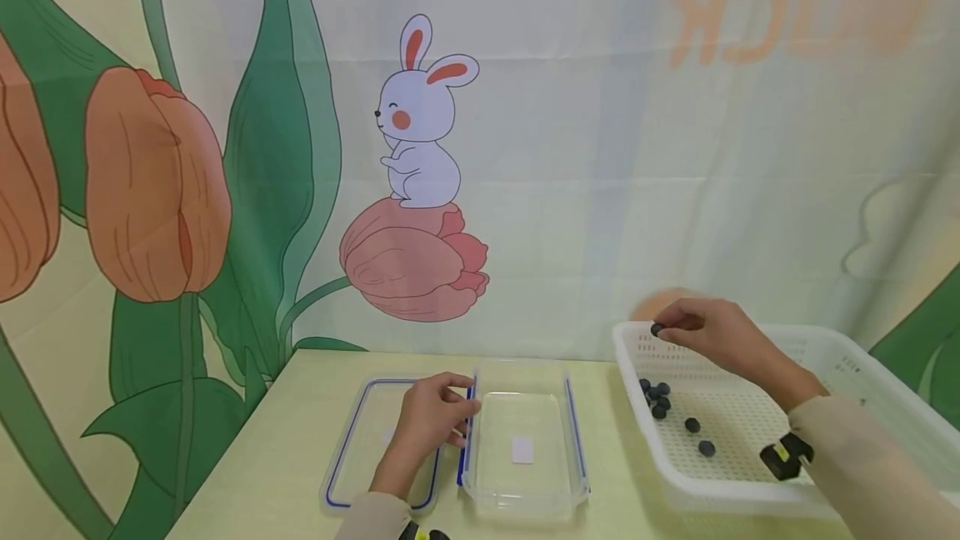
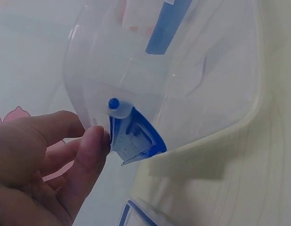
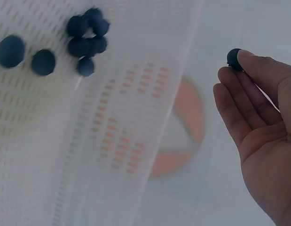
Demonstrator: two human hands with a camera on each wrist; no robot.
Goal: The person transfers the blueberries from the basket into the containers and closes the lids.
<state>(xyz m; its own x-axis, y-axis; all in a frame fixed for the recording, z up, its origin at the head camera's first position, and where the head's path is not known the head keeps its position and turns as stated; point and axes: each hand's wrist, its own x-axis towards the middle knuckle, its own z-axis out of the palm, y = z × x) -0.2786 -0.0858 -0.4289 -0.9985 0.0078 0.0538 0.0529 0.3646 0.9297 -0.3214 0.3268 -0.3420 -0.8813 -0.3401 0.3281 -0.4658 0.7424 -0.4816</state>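
Dark blue round berry (image 1: 657, 329), smooth dull skin, pinched between thumb and fingertips of right grip (image 1: 708, 333). Below that grip: white perforated plastic basket (image 1: 735, 493), more loose berries (image 1: 692, 424) inside. Left grip (image 1: 432, 417) nearly closed, thumb and finger pinching side wall of clear rectangular plastic box (image 1: 525, 500) by its blue latch (image 2: 136, 136). Beneath left grip: clear flat lid (image 1: 367, 457), blue edging. Pale yellow worktop (image 1: 255, 473); creased tulip-and-rabbit fabric backdrop (image 1: 540, 148) beyond both grips.
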